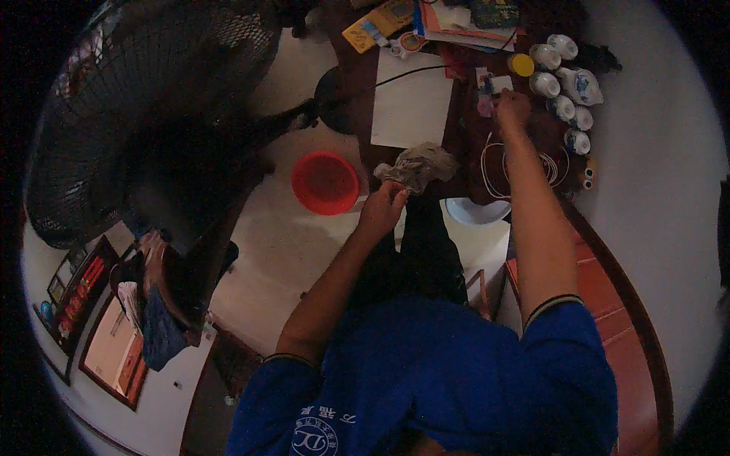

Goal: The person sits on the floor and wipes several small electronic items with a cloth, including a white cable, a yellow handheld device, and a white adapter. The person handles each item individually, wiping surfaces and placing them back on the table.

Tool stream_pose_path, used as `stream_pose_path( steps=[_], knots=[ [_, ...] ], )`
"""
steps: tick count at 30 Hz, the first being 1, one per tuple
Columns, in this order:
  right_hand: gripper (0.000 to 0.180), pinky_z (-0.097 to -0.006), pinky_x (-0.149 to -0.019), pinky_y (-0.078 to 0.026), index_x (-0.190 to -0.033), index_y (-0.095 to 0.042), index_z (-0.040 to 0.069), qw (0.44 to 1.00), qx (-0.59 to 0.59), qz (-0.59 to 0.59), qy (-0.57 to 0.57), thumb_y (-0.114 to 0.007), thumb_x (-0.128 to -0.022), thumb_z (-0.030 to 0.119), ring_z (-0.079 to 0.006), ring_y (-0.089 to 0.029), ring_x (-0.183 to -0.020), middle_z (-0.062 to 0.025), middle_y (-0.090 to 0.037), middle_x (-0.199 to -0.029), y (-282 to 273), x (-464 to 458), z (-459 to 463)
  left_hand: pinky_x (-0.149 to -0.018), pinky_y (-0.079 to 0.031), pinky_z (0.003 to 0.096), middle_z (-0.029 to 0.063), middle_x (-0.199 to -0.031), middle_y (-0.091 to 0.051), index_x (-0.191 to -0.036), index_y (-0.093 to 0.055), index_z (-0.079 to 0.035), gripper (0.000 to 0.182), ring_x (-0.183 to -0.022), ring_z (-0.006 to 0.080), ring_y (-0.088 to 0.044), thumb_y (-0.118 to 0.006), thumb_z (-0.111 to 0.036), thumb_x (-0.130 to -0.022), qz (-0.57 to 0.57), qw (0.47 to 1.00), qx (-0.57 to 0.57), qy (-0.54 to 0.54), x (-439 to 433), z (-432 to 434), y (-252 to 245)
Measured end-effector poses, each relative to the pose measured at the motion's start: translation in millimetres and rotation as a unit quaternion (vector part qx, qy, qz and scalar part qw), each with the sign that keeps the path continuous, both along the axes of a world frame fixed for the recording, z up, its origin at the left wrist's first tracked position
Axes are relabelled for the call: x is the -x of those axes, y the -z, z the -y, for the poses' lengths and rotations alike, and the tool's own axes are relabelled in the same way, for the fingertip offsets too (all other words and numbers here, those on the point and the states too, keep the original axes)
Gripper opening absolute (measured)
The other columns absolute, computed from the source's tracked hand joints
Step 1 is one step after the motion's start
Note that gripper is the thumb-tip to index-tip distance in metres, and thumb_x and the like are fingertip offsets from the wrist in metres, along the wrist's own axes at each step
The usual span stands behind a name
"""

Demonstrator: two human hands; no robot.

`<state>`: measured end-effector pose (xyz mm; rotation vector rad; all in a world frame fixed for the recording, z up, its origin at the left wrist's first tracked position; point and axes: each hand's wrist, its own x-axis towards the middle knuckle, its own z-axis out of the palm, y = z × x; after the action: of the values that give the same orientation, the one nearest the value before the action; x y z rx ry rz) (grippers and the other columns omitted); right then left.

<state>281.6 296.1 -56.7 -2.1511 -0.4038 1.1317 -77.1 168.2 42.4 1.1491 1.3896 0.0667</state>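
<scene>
At the table's near edge, my left hand pinches the edge of a crumpled grey-beige cloth. My right hand is stretched out over the dark table's right side. Its fingers meet the lower edge of a small white box-like item; whether they grip it is unclear. Just left of those fingers lies a small pink item. A coiled white cable passes under my right forearm.
White porcelain cups and a patterned teapot line the wall side, beside a yellow lid. A white sheet lies mid-table, papers behind it. Left are a red basin and a large fan; a pale basin sits below.
</scene>
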Motion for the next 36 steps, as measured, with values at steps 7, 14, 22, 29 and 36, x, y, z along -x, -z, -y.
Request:
stream_pose_path(
  steps=[7, 14, 22, 29, 36],
  knots=[
    [0.035, -0.0441, -0.077, -0.056, -0.117, -0.062, -0.002, 0.972, -0.025, 0.172, -0.159, -0.064, -0.099, 0.028, -0.033, -0.07, -0.088, -0.0171, -0.073, -0.1, -36.4, 61.2, -5.5, -0.086, -0.055, 0.045, 0.0192, -0.101, -0.074, -0.113, -0.063, -0.002, 0.027, -0.098, 0.0355, -0.072, -0.062, -0.027, -0.102, -0.016, 0.999, -0.03, -0.015, 14.1, 14.6, 12.8],
    [0.048, -0.0533, -0.088, -0.054, -0.115, -0.063, -0.004, 0.933, -0.114, 0.3, -0.162, -0.065, -0.096, 0.04, -0.0448, -0.069, -0.104, -0.0265, -0.072, -0.109, -87.7, 76.1, -104.6, -0.09, -0.054, 0.0431, 0.0201, -0.108, -0.073, -0.118, -0.063, -0.002, 0.03, -0.105, 0.0339, -0.071, -0.061, -0.027, -0.103, 0.01, 0.998, -0.005, -0.058, 29.0, 17.1, 14.1],
    [0.067, -0.0559, -0.091, -0.054, -0.113, -0.067, -0.008, 0.922, 0.027, 0.282, -0.266, -0.067, -0.091, 0.055, -0.0485, -0.068, -0.107, -0.0316, -0.07, -0.114, -62.3, 59.6, -152.1, -0.09, -0.055, 0.041, 0.0196, -0.109, -0.073, -0.118, -0.062, 0.0, 0.029, -0.104, 0.0305, -0.072, -0.06, -0.025, -0.103, -0.004, 0.999, 0.03, -0.035, 26.1, 12.8, -0.8],
    [0.057, -0.0524, -0.089, -0.056, -0.119, -0.064, -0.003, 0.927, -0.031, 0.302, -0.222, -0.07, -0.09, 0.046, -0.043, -0.071, -0.102, -0.025, -0.073, -0.111, -69.5, 59.1, -125.0, -0.088, -0.054, 0.0396, 0.0168, -0.105, -0.072, -0.116, -0.061, 0.001, 0.027, -0.098, 0.0267, -0.071, -0.058, -0.024, -0.105, 0.015, 0.998, 0.0, -0.053, 15.0, 12.5, -5.4],
    [0.043, -0.0373, -0.079, -0.055, -0.124, -0.061, 0.001, 0.942, -0.2, 0.186, -0.196, -0.077, -0.091, 0.023, -0.0229, -0.069, -0.088, -0.0123, -0.071, -0.098, -143.7, 81.8, -32.4, -0.084, -0.055, 0.0373, 0.015, -0.106, -0.072, -0.124, -0.06, 0.0, 0.032, -0.094, 0.023, -0.07, -0.065, -0.021, -0.102, 0.088, 0.991, -0.067, -0.082, -29.3, -53.3, -38.6]
  ],
)
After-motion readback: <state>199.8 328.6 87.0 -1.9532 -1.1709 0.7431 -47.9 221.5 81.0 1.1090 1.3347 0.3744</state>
